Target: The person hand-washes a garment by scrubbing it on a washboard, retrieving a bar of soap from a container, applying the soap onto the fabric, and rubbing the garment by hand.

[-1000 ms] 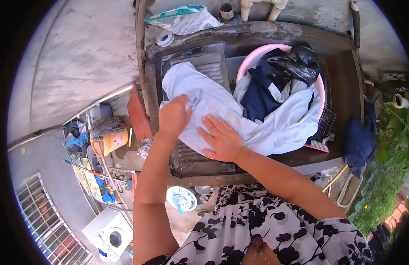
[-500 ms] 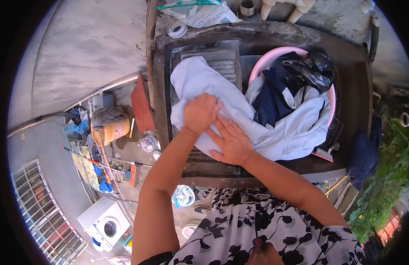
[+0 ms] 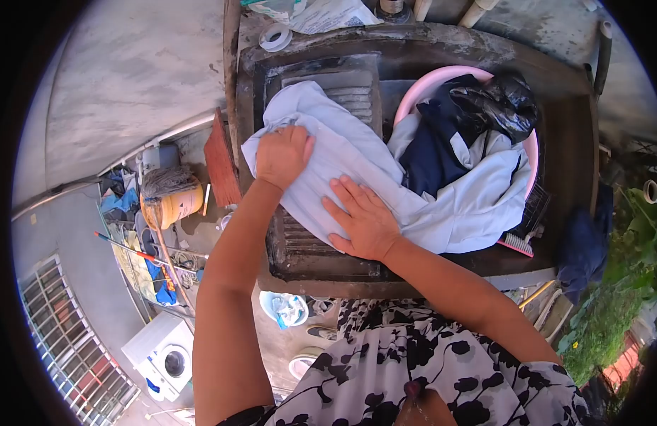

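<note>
A pale grey-blue garment (image 3: 346, 145) lies across the ridged washboard slab (image 3: 307, 245) of a dark stone sink, and its far part runs into a pink basin (image 3: 442, 77). My left hand (image 3: 284, 155) has its fingers curled into the cloth near the garment's left edge, where the fabric bunches up. Flat on the same cloth, with fingers stretched and spread, rests my right hand (image 3: 364, 219). Dark navy cloth (image 3: 438, 153) and a black plastic bag (image 3: 509, 106) sit in the basin beside the pale fabric.
A pink-backed scrub brush (image 3: 516, 245) lies below the basin. On the sink's back ledge are a roll of white tape (image 3: 275, 37) and a plastic packet (image 3: 335, 15). Down on the floor stand a light bucket (image 3: 282, 309), a yellow bucket (image 3: 179, 202) and a white washing machine (image 3: 165, 358).
My left hand has moved left and up, away from my right hand, drawing the garment's left edge outward. My right hand stays nearly in place. The view has shifted slightly.
</note>
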`<act>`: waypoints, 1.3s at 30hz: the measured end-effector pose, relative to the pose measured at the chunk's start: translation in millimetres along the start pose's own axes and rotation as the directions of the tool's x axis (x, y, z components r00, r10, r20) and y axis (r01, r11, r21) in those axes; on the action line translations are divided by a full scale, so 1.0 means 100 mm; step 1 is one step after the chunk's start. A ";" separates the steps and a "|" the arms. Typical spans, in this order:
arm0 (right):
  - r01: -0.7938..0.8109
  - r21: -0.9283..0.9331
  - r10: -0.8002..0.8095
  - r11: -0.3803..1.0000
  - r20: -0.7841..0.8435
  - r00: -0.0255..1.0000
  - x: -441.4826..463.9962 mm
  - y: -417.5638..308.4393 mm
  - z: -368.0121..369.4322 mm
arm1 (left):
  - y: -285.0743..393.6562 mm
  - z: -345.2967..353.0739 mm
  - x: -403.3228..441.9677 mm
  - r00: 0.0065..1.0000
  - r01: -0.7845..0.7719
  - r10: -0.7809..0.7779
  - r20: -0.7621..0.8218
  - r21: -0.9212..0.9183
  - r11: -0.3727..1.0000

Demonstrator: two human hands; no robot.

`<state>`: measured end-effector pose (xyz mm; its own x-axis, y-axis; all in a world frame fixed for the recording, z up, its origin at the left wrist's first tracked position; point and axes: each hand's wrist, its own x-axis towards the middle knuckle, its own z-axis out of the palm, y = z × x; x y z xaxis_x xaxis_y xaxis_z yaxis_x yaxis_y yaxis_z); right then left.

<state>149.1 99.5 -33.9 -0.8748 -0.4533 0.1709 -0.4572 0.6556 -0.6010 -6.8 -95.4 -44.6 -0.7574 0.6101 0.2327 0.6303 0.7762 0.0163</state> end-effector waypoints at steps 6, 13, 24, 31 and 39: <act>-0.002 -0.027 0.003 1.000 0.050 0.999 0.02 0.00 -0.03 | 0.59 0.21 0.28 0.954 0.291 -0.297 -0.035 -0.110 0.950; 0.034 0.013 -0.034 0.999 0.000 0.999 0.04 0.04 -0.02 | 0.08 0.21 0.33 0.981 0.128 -0.125 -0.147 0.014 0.992; 0.022 0.023 -0.021 0.999 -0.029 0.999 -0.02 0.04 -0.02 | -0.37 -0.17 0.63 0.864 0.503 -0.501 0.055 -0.161 0.849; 0.017 0.018 -0.017 1.000 -0.004 1.000 -0.02 0.03 -0.01 | 0.42 -0.48 0.09 0.947 0.118 -0.008 0.322 -0.322 0.939; 0.040 0.012 -0.040 0.999 -0.031 0.999 -0.04 0.03 -0.02 | 0.56 -0.36 0.23 0.854 0.315 -0.137 0.503 -0.289 0.904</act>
<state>151.2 104.7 -34.5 -0.8606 -0.4600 0.2187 -0.4898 0.6298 -0.6028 17.2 -43.8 -3.3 -0.8185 0.4945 -0.2925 0.3805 0.8480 0.3688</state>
